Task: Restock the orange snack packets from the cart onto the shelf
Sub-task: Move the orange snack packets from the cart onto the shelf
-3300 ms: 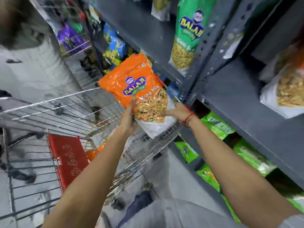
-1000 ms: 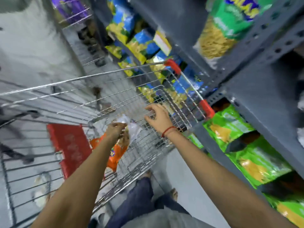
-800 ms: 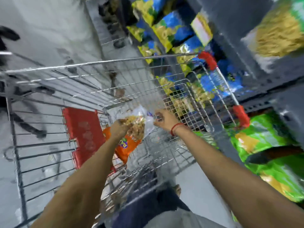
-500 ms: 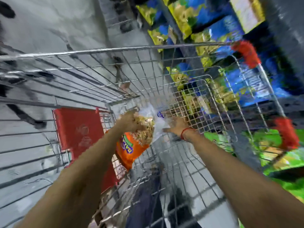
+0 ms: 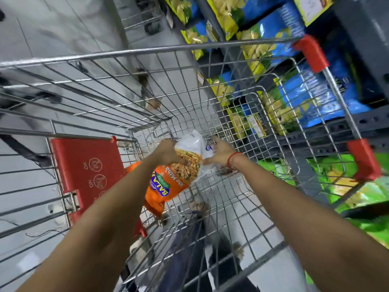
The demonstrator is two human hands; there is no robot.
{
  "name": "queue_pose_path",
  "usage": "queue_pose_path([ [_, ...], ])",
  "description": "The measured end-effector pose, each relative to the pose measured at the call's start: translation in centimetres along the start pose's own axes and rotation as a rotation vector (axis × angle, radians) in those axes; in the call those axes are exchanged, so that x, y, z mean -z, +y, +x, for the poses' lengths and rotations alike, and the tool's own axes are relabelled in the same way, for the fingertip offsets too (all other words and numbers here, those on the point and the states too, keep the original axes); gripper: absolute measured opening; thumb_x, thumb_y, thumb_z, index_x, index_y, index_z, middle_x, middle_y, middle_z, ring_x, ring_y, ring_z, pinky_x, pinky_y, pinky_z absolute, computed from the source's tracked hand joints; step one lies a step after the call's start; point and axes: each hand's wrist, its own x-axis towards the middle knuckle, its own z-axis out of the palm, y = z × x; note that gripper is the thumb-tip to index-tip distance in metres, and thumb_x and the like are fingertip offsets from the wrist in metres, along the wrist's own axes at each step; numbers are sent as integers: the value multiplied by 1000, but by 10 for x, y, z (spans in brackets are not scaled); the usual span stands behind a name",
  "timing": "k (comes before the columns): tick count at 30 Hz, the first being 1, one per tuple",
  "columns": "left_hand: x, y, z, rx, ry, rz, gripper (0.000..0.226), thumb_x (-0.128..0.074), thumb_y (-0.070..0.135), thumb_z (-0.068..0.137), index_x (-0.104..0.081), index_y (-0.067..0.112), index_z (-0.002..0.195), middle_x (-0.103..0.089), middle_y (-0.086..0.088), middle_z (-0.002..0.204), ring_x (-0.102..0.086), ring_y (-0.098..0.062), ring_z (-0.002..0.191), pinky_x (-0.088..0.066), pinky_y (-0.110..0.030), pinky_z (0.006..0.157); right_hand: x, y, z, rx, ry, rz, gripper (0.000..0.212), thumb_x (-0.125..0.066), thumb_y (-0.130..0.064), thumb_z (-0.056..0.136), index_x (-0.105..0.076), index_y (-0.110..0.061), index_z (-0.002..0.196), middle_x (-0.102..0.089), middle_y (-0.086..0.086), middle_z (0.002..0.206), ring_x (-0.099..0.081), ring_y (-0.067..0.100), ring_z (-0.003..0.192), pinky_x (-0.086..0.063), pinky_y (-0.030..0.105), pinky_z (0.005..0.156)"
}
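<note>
An orange snack packet [image 5: 168, 186] with a clear end full of yellow mix hangs upside down inside the wire cart [image 5: 147, 51]. My left hand [image 5: 166, 152] grips it at the clear end, low in the basket. My right hand [image 5: 219, 152], with a red thread on the wrist, is at the packet's white end with fingers spread, touching the plastic. A bit of another orange packet [image 5: 132, 167] shows behind my left forearm. The grey metal shelf [image 5: 357, 123] stands to the right of the cart.
A red plastic flap [image 5: 88, 165] closes the cart's near left side, and red corner guards [image 5: 311, 53] sit on its right rim. Blue-and-yellow packets [image 5: 273, 39] fill the far shelves; green packets [image 5: 336, 186] fill the low shelf at right. My legs show below the basket.
The earlier orange packet, held up by the shelf, is gone from my hands. I bent into the cart, my left hand took another packet and lifted it, and my right hand came to its white end.
</note>
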Motion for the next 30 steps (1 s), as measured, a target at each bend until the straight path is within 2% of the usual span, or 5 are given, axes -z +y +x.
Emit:
queue_pose_path([
  [7,4,98,-43,-318,31,355,62,-83,33,53,-65,9,107,-71,-17,104,-65,-34,95,-51,-35,78,49,-23,-60,273,10,-700,108,-85,-33,56,-24,-14,142,-27,14,151,-33,32,136,-35,44,111],
  [15,32,190,-103,-495,200,638,47,-73,28,67,-62,12,110,-67,-16,111,-60,-32,107,-45,-41,93,85,-19,-159,306,456,-452,36,-76,-31,68,-62,-9,93,-67,22,103,-63,36,95,-49,37,75],
  [21,8,201,-191,-551,968,-508,58,-77,24,68,-53,4,117,-55,-23,117,-51,-31,111,-37,-30,99,128,-4,-237,326,661,45,31,-85,-27,60,-55,-20,65,-61,14,84,-55,21,82,-39,25,55],
  [25,-27,228,-219,-197,486,-1082,70,-64,45,80,-39,10,135,-47,-13,140,-44,-30,129,-40,-44,102,139,26,-292,406,698,421,21,-82,-8,62,-64,-12,72,-63,2,71,-55,13,66,-41,17,50],
  [30,-51,285,-249,-523,-1,-1262,68,-64,49,76,-49,12,131,-58,-11,131,-58,-25,116,-50,-41,95,122,73,-345,495,625,703,39,-75,10,67,-63,6,104,-72,-10,67,-61,-3,57,-49,11,52],
])
